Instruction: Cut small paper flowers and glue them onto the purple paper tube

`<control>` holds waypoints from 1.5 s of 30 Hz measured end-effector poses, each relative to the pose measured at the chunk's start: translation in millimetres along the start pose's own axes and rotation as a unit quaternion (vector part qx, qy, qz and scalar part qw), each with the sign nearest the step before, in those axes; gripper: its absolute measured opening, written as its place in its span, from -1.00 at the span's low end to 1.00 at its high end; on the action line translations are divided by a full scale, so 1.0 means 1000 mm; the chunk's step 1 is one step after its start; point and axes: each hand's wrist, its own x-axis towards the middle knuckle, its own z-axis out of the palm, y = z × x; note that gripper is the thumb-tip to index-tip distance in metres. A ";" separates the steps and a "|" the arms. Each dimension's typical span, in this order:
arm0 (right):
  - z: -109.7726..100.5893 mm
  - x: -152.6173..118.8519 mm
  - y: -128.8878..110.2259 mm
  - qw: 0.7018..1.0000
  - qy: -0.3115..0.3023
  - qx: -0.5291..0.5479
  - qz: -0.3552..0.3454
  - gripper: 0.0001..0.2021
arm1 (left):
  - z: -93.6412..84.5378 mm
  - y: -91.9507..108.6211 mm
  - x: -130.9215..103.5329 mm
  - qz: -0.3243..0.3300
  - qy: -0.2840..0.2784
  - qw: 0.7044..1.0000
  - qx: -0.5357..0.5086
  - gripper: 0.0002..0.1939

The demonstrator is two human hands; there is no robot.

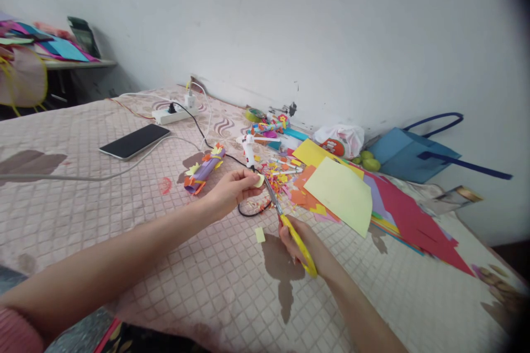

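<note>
Between the thumb and fingers of my left hand [238, 187] is a small piece of pale yellow paper [259, 181]. My right hand [304, 242] grips yellow-handled scissors [298, 242], whose metal blades point away from me and reach up beside the paper; whether they touch it I cannot tell. Below my left hand, another small pale yellow paper piece [260, 235] lies on the tablecloth. A purple paper roll [206, 168] with orange and yellow cutouts rests to the left of my left hand. Just beyond my fingers stands a white glue gun [248, 151] with a black cord.
Colourful paper scraps [281, 171] are scattered past the scissors. Paper sheets [339, 190] are spread at the right, near a blue bag [414, 151] and a white plastic bag [342, 140]. A phone [134, 141] and a power strip [176, 115] with cables lie at the left.
</note>
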 end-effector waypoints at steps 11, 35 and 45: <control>-0.008 -0.004 -0.006 0.999 -0.019 0.040 0.011 -0.67 | -0.002 0.005 0.002 -0.002 -0.022 0.999 0.025 -0.86; -0.009 -0.006 -0.010 0.994 -0.015 0.094 0.049 -0.59 | -0.005 0.013 0.003 -0.012 -0.053 0.996 0.069 -0.87; -0.006 -0.003 -0.007 0.986 -0.004 0.160 0.038 -0.40 | -0.007 0.005 0.005 -0.037 -0.062 0.993 0.097 -0.84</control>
